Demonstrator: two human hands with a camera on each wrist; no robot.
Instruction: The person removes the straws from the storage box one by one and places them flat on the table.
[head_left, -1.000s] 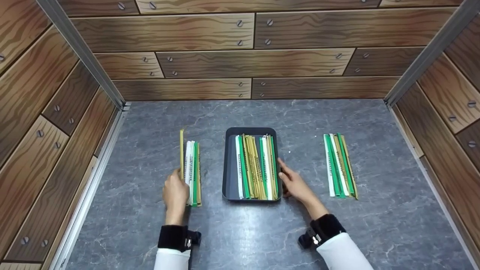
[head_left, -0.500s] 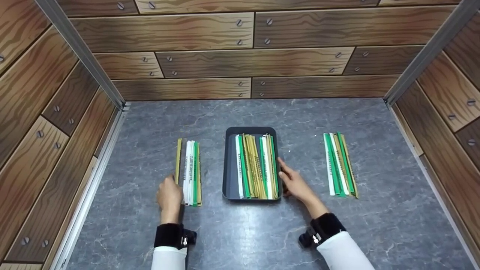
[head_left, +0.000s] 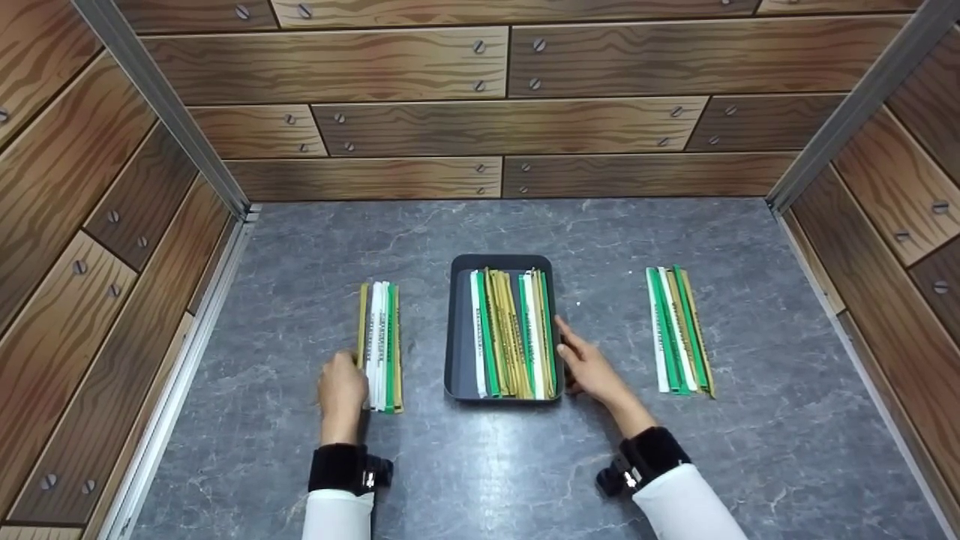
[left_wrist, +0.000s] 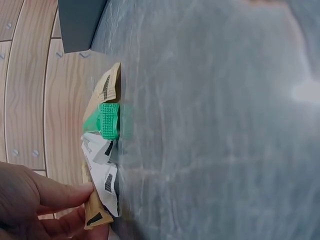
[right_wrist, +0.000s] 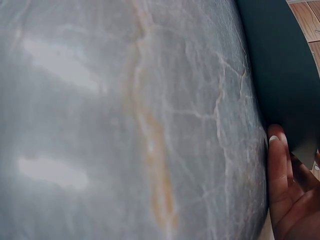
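Note:
My left hand (head_left: pixel 343 386) pinches a long, thin gold stick packet (head_left: pixel 363 322) at the left edge of a row of similar wrapped packets. In the left wrist view, thumb and fingers hold its near end, right beside the white packets (left_wrist: pixel 105 177). A green packet (left_wrist: pixel 109 121) with a crimped end and another gold one (left_wrist: pixel 106 90) lie farther along that row. My right hand (head_left: pixel 596 371) rests against the right side of the dark grey tray (head_left: pixel 463 330), fingers along its wall. White, green and gold packets (head_left: pixel 514 337) lie lengthwise in the tray, mostly toward its right.
A third group of white, green and gold packets (head_left: pixel 681 330) lies on the right of the grey marbled table (head_left: pixel 480 472). Wood-patterned walls (head_left: pixel 412 127) enclose the back and both sides.
My left hand first moves left and toward me, lowering the gold packet from above the row, then shifts slightly right, bringing it beside the white packets. My right hand stays at the tray.

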